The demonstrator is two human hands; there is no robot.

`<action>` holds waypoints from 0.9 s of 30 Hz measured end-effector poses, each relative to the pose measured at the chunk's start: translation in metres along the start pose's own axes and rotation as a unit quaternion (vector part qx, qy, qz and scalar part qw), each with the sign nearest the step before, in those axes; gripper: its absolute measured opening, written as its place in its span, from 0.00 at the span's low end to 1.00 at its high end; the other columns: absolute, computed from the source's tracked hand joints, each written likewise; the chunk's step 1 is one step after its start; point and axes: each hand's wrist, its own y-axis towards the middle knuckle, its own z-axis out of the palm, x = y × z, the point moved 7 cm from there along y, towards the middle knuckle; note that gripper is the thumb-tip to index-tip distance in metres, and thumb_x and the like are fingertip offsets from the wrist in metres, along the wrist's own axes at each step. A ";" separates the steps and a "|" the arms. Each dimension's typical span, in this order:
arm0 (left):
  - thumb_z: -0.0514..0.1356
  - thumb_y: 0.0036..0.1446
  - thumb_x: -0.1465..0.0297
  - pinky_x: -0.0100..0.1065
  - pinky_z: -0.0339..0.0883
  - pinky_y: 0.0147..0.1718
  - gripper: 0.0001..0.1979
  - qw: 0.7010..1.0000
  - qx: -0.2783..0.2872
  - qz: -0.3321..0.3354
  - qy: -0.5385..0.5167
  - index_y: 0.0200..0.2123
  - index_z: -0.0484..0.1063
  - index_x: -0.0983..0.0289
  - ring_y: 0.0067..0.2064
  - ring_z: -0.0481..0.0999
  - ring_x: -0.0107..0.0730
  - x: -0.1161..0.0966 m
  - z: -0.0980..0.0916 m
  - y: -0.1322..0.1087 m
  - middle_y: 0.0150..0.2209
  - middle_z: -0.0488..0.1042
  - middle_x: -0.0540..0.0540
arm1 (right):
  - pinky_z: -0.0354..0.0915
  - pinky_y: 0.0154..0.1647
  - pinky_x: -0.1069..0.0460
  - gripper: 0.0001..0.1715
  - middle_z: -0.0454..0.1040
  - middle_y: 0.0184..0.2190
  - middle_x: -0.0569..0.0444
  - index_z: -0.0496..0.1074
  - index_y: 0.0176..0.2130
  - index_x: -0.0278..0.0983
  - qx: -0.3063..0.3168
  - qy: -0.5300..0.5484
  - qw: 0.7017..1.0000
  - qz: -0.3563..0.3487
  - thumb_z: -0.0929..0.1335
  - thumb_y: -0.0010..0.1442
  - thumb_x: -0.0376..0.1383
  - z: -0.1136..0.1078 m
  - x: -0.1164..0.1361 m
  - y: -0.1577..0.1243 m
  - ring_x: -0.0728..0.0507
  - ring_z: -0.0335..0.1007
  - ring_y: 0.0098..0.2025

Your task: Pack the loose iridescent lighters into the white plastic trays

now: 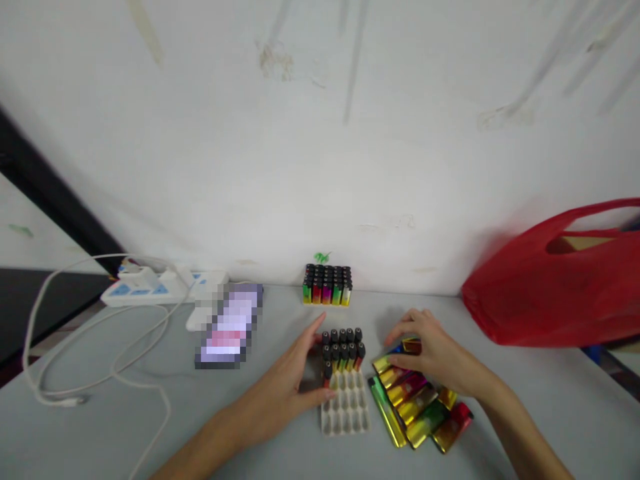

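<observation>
A white slotted tray (345, 403) stands upright lighters (343, 353) with black tops in its back rows and one at the left of the row in front; its front slots are bare. My left hand (295, 380) grips the tray's left side, thumb at the slots and index finger stretched towards the back. To the right of the tray lies a loose pile of shiny lighters (420, 410), gold with green, red, purple or blue. Over the pile's far end, my right hand (430, 350) has its fingers closed around a lighter (411, 345), partly hidden by them.
A second block of upright lighters (327, 287) stands against the wall. On the left are a blurred-out phone (231, 327), a white power strip (165, 287) and a looping white cable (115, 370). A red bag (545, 287) sits at the right on the grey table (280, 460).
</observation>
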 end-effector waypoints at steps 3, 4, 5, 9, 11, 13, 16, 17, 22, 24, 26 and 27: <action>0.70 0.64 0.67 0.61 0.46 0.79 0.54 1.000 -0.004 0.003 0.003 0.82 0.41 0.54 0.81 0.55 0.57 0.001 -0.001 0.001 0.82 0.52 0.62 | 0.63 0.56 0.37 0.05 0.79 0.40 0.52 0.87 0.38 0.45 0.032 -0.028 0.999 0.005 0.79 0.63 0.43 0.006 0.002 -0.001 0.33 0.71 0.48; 0.70 0.64 0.67 0.61 0.45 0.80 0.54 1.000 -0.005 0.005 0.004 0.82 0.41 0.54 0.81 0.54 0.56 0.001 -0.001 0.001 0.82 0.50 0.61 | 0.62 0.56 0.38 0.05 0.78 0.39 0.52 0.86 0.38 0.45 0.039 -0.035 0.999 0.008 0.79 0.63 0.43 0.008 0.002 -0.001 0.33 0.71 0.48; 0.70 0.64 0.67 0.61 0.45 0.80 0.53 1.000 -0.005 0.007 0.003 0.82 0.41 0.54 0.81 0.53 0.56 0.002 -0.001 0.001 0.83 0.50 0.61 | 0.62 0.56 0.39 0.05 0.78 0.39 0.53 0.86 0.39 0.46 0.044 -0.042 0.998 0.012 0.79 0.64 0.43 0.011 0.003 -0.001 0.34 0.71 0.48; 0.70 0.64 0.66 0.60 0.46 0.80 0.53 1.000 -0.004 0.008 0.009 0.82 0.42 0.52 0.81 0.54 0.56 0.003 -0.001 0.001 0.82 0.52 0.60 | 0.60 0.55 0.40 0.07 0.79 0.43 0.51 0.83 0.40 0.44 0.029 -0.073 0.997 0.019 0.78 0.67 0.44 0.021 0.004 0.004 0.33 0.69 0.50; 0.70 0.63 0.66 0.61 0.47 0.79 0.52 1.000 -0.010 0.005 0.010 0.82 0.44 0.51 0.81 0.54 0.57 0.003 -0.002 0.001 0.82 0.52 0.59 | 0.60 0.55 0.40 0.08 0.79 0.44 0.50 0.82 0.41 0.44 0.006 -0.090 0.996 0.008 0.77 0.69 0.44 0.025 0.005 0.005 0.33 0.69 0.51; 0.70 0.63 0.66 0.62 0.46 0.79 0.52 1.000 -0.011 0.005 0.007 0.82 0.44 0.52 0.81 0.53 0.59 0.002 -0.002 0.001 0.82 0.52 0.59 | 0.61 0.53 0.41 0.10 0.79 0.44 0.50 0.81 0.41 0.43 -0.010 -0.102 0.995 -0.011 0.76 0.70 0.46 0.029 0.006 0.006 0.33 0.68 0.50; 0.69 0.63 0.67 0.62 0.43 0.80 0.52 1.000 -0.007 0.007 0.001 0.82 0.44 0.53 0.81 0.52 0.58 0.000 -0.001 0.001 0.82 0.52 0.60 | 0.62 0.52 0.42 0.11 0.77 0.46 0.49 0.79 0.42 0.42 -0.018 -0.099 0.994 -0.031 0.75 0.71 0.47 0.032 0.011 0.006 0.34 0.69 0.50; 0.69 0.62 0.68 0.61 0.43 0.80 0.52 1.000 -0.009 0.007 0.000 0.82 0.45 0.54 0.81 0.52 0.58 0.000 -0.001 0.001 0.82 0.52 0.60 | 0.63 0.53 0.42 0.11 0.77 0.47 0.49 0.78 0.43 0.42 -0.026 -0.089 0.995 -0.034 0.74 0.72 0.46 0.031 0.013 0.006 0.34 0.69 0.51; 0.70 0.62 0.68 0.59 0.43 0.80 0.51 1.000 -0.011 0.000 -0.001 0.81 0.46 0.54 0.81 0.53 0.57 0.000 -0.001 0.001 0.81 0.53 0.60 | 0.64 0.55 0.42 0.08 0.78 0.49 0.51 0.73 0.46 0.42 -0.096 0.000 0.995 -0.030 0.70 0.77 0.44 0.017 0.025 0.005 0.36 0.72 0.51; 0.70 0.63 0.68 0.59 0.43 0.80 0.51 1.000 -0.009 0.001 0.001 0.81 0.46 0.53 0.81 0.53 0.57 0.000 -0.001 0.001 0.82 0.52 0.60 | 0.65 0.49 0.44 0.12 0.79 0.42 0.53 0.73 0.46 0.42 -0.111 0.034 0.993 -0.011 0.70 0.76 0.47 0.013 0.025 0.005 0.38 0.73 0.44; 0.70 0.63 0.68 0.60 0.43 0.80 0.51 1.000 -0.010 0.005 0.000 0.81 0.46 0.54 0.81 0.53 0.57 0.000 -0.001 0.000 0.82 0.52 0.60 | 0.65 0.45 0.46 0.15 0.80 0.37 0.55 0.75 0.45 0.41 -0.124 0.068 0.990 0.004 0.71 0.75 0.49 0.011 0.025 0.006 0.39 0.73 0.39; 0.70 0.62 0.68 0.60 0.43 0.80 0.51 1.000 -0.012 0.007 -0.001 0.81 0.46 0.54 0.81 0.53 0.58 0.000 -0.001 0.001 0.82 0.53 0.60 | 0.65 0.44 0.46 0.15 0.81 0.37 0.55 0.76 0.45 0.41 -0.132 0.085 0.988 0.007 0.72 0.74 0.50 0.010 0.025 0.006 0.40 0.74 0.39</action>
